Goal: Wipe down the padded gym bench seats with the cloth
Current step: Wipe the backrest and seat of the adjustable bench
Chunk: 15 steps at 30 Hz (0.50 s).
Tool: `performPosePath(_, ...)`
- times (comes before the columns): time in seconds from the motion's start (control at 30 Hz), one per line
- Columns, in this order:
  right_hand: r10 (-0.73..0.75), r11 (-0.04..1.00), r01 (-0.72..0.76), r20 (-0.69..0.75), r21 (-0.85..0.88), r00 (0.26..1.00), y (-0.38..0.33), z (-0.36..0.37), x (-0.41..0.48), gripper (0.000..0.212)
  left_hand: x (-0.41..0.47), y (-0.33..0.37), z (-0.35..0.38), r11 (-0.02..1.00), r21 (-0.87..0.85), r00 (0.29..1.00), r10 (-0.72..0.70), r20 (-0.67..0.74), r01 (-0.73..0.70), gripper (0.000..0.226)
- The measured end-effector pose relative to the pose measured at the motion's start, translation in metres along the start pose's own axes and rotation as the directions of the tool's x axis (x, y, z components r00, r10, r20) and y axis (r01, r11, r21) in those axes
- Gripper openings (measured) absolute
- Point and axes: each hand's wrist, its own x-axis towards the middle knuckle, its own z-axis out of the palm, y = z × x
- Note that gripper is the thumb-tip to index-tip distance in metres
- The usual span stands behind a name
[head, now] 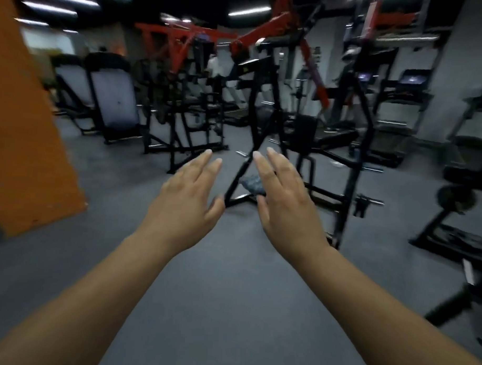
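- left grip [188, 197] and right grip [285, 200] are both spread flat, holding nothing
- cloth [252, 184] is bunched by the black frame [235, 182] foot, beside the right grip; can't tell if they touch
- looks soft, light and floppy, so I'd pinch a bunched fold

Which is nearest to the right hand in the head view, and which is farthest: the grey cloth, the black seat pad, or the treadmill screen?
1. The grey cloth, just left of the right hand.
2. The black seat pad, straight ahead, mid-room.
3. The treadmill screen, far back on the right.
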Motion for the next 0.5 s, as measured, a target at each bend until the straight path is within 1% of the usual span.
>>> performPosePath(0.1, -0.108, 0.987, 0.102, 0.045, 0.126, 0.993, 0.016, 0.070, 0.063, 0.075, 0.043, -0.046, 0.014, 0.985, 0.072, 0.988, -0.153, -0.033, 0.155, 0.063)
performPosePath(0.2, -0.216, 0.947, 0.189, 0.078, 0.261, 0.973, 0.003, 0.136, 0.113, 0.073, 0.058, -0.099, 0.014, 0.944, 0.154, 0.956, -0.287, -0.062, 0.293, 0.063)
performPosePath(0.33, -0.393, 0.837, 0.319, 0.082, 0.445, 0.916, -0.046, 0.226, 0.168, 0.072, 0.053, -0.181, 0.008, 0.837, 0.234, 0.870, -0.477, -0.129, 0.494, 0.064)
performPosePath(0.43, -0.502, 0.744, 0.407, 0.043, 0.530, 0.864, -0.094, 0.288, 0.203, 0.071, 0.048, -0.243, -0.001, 0.751, 0.283, 0.802, -0.562, -0.202, 0.597, 0.065)
performPosePath(0.5, -0.548, 0.686, 0.430, 0.028, 0.587, 0.836, -0.130, 0.325, 0.227, 0.071, 0.045, -0.282, -0.011, 0.693, 0.304, 0.757, -0.611, -0.233, 0.653, 0.065)
